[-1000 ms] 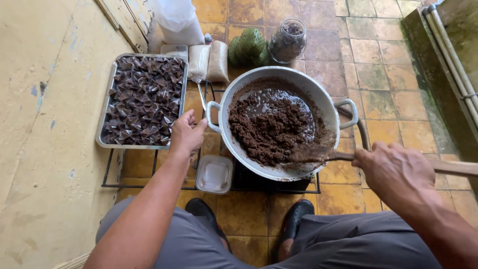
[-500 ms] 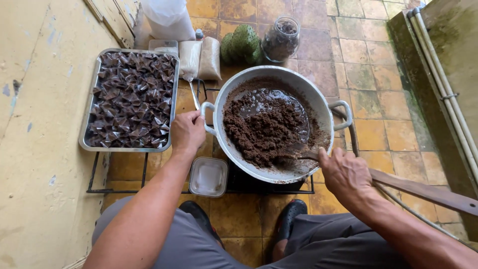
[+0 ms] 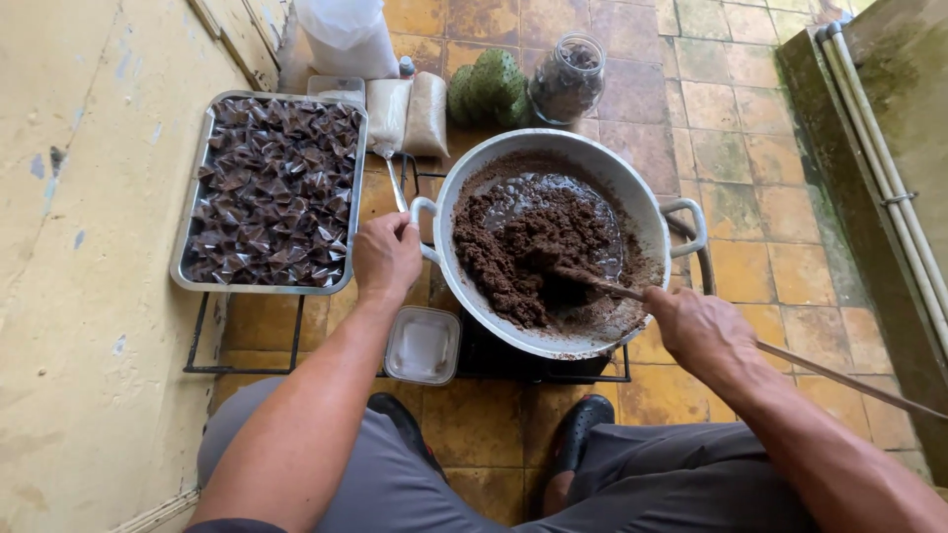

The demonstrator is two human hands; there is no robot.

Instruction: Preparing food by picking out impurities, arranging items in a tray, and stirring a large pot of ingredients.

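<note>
A wide metal pan (image 3: 632, 192) sits on a black burner frame and holds a thick, dark brown mixture (image 3: 528, 247). My left hand (image 3: 387, 257) grips the pan's left handle (image 3: 423, 212). My right hand (image 3: 699, 331) is closed around a long wooden paddle (image 3: 829, 373); its blade is buried in the mixture near the pan's front. Both my forearms reach in from the bottom of the head view, over my grey trousers and black shoes.
A metal tray (image 3: 188, 222) of dark wrapped pieces lies left of the pan. A clear plastic tub (image 3: 423, 345) sits below my left hand. Two small sacks (image 3: 407, 116), green fruit (image 3: 489, 87), a glass jar (image 3: 565, 79) and a white bag (image 3: 348, 35) stand behind. Pipes (image 3: 889, 188) run down the right wall.
The paddle blade has swept from the pan's right edge toward the middle of the mixture. My right hand has slid up the shaft closer to the pan. My left hand stays on the handle.
</note>
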